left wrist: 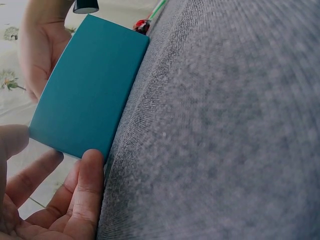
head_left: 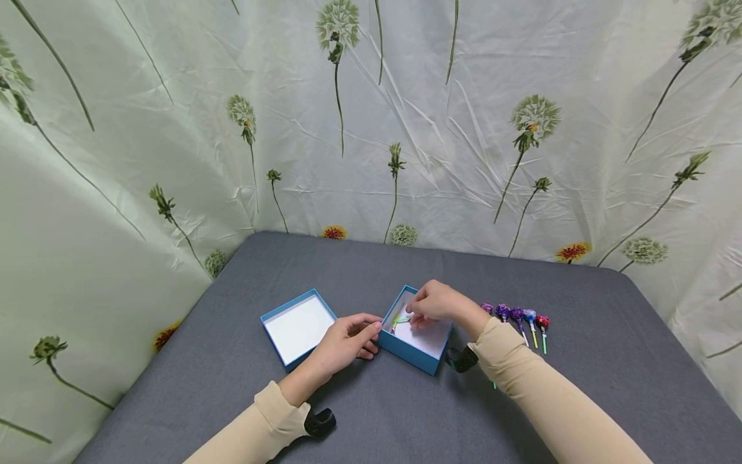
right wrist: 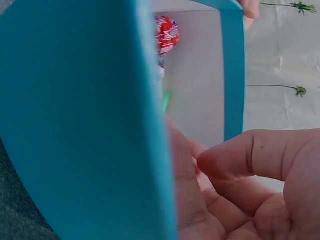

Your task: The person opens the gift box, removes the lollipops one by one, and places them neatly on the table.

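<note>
A blue box [head_left: 408,356] with a white inside stands with its open side up. My left hand [head_left: 348,341] holds its left corner, with the thumb by the rim and the fingertips along the side in the left wrist view. My right hand [head_left: 435,303] reaches into the box, fingers bent. Inside lies a red-wrapped lollipop [right wrist: 168,35]; a green stick [right wrist: 166,101] ends right by my right fingertips. The box wall hides part of these fingers in the right wrist view, and I cannot tell whether they pinch the stick.
Left of the box lies a blue-edged lid [head_left: 298,328], white inside facing up. Several wrapped lollipops [head_left: 516,314] lie in a row to the right, partly behind my right forearm. Grey cloth [head_left: 359,270] covers the table, and a flowered curtain [head_left: 440,161] hangs behind it.
</note>
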